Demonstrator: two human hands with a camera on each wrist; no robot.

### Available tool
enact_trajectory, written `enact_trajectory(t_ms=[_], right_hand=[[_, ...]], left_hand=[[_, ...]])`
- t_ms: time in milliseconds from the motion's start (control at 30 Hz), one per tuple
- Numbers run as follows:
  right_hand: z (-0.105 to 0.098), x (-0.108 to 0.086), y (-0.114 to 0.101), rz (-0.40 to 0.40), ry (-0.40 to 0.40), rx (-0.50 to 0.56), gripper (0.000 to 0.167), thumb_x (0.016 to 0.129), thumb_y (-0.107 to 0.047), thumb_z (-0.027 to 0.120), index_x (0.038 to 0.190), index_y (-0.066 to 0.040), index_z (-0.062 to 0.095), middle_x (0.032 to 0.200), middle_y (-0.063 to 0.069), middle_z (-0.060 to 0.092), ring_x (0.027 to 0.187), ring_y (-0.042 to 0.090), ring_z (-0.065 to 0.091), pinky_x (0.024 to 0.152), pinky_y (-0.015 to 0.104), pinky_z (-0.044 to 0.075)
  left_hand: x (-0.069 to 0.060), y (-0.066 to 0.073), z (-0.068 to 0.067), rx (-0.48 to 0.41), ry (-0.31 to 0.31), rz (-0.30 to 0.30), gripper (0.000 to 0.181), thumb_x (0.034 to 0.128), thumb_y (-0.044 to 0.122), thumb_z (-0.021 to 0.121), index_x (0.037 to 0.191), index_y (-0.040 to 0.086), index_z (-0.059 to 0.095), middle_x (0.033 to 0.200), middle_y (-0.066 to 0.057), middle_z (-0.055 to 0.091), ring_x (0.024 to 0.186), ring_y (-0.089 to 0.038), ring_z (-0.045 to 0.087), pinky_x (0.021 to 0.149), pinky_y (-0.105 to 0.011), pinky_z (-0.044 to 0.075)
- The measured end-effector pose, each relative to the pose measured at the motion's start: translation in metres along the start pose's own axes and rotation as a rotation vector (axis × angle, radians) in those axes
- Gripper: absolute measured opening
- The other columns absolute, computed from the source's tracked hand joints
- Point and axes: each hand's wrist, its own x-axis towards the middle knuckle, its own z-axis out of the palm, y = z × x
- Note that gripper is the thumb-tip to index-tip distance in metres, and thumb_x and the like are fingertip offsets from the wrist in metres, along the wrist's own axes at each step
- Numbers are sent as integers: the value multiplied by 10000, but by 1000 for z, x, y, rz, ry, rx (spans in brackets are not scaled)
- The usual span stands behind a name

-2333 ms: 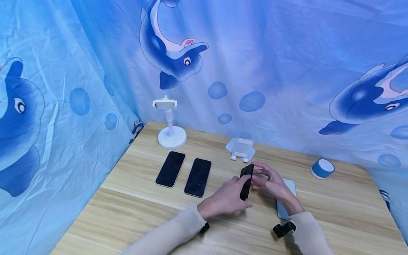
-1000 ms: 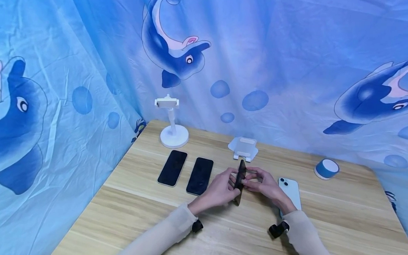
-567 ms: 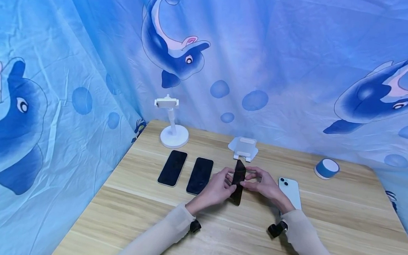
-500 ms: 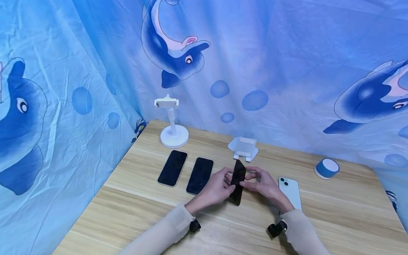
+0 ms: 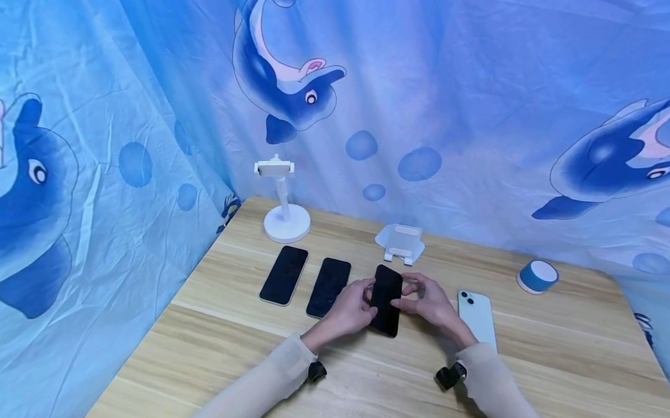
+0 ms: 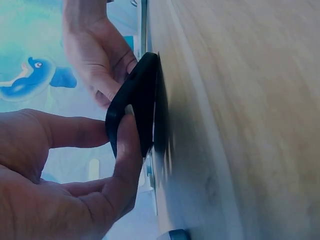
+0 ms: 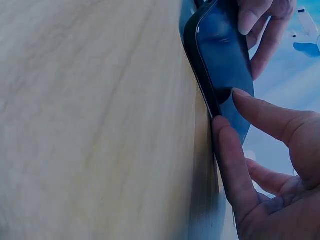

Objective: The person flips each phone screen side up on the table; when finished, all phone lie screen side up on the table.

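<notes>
A black smartphone (image 5: 387,294) faces screen up between my two hands, low over the table and tilted, with a narrow gap beneath part of it in the left wrist view. My left hand (image 5: 349,307) grips its left edge between thumb and fingers. From the other side my right hand (image 5: 432,302) pinches the right edge, its thumb on the glossy screen (image 7: 222,55) in the right wrist view. Two more dark-screened phones lie flat to the left, one phone (image 5: 329,287) close beside my left hand and another phone (image 5: 284,276) farther out.
A pale blue phone (image 5: 477,314) lies back up beside my right forearm. Behind the hands stands a small white folding phone stand (image 5: 404,243). A taller white phone holder (image 5: 287,224) with a round base is at back left. A blue and white cylinder (image 5: 537,276) sits at back right.
The phone, first held on edge with its camera side showing, has been turned and lowered leftward until its screen faces up. Both hands moved left with it and still hold it.
</notes>
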Motion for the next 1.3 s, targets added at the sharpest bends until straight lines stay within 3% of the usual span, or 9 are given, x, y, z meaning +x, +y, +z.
enact_trajectory(t_ms=[133, 367, 733, 900, 1133, 1300], right_hand=[[3, 0, -2, 13, 6, 8, 793, 842, -262, 882, 1515, -101, 495, 1156, 163, 654, 843, 173, 652, 790, 269, 533], [7, -1, -5, 46, 16, 48, 784, 846, -174, 872, 1522, -96, 481, 1168, 181, 636, 787, 152, 716, 729, 299, 601], [12, 0, -4, 40, 24, 83, 771, 850, -118, 864, 1517, -79, 479, 1164, 213, 624, 756, 177, 732, 712, 343, 636], [15, 0, -5, 49, 33, 85, 762, 841, -98, 867, 1504, -69, 490, 1129, 196, 631, 723, 166, 723, 690, 343, 634], [15, 1, -8, 66, 48, 80, 771, 842, -92, 865, 1512, -74, 482, 1140, 203, 631, 712, 164, 721, 683, 336, 631], [15, 2, -7, 68, 53, 95, 768, 842, -85, 865, 1510, -75, 485, 1137, 198, 628, 711, 161, 723, 679, 333, 631]], left_hand=[[0, -2, 0, 36, 6, -9, 651, 887, 12, 742, 1485, -71, 496, 1053, -124, 646, 730, -66, 603, 716, -226, 479], [0, -4, -1, 62, -17, -33, 657, 882, 31, 751, 1481, -66, 502, 1091, -132, 653, 763, -90, 638, 770, -278, 528], [4, -4, -2, 184, -4, -65, 640, 866, 96, 790, 1450, -32, 562, 1098, -98, 645, 953, -193, 548, 889, -399, 496], [4, -3, -2, 179, 3, -80, 637, 834, 81, 811, 1417, -36, 583, 1090, -109, 659, 990, -223, 580, 921, -443, 510], [7, -2, -2, 140, 2, -122, 666, 826, 74, 810, 1438, -17, 565, 1254, -159, 678, 1212, -320, 615, 1071, -520, 483], [7, -2, 0, 142, 8, -120, 672, 824, 84, 820, 1437, -17, 564, 1276, -174, 662, 1211, -338, 611, 1077, -531, 473]])
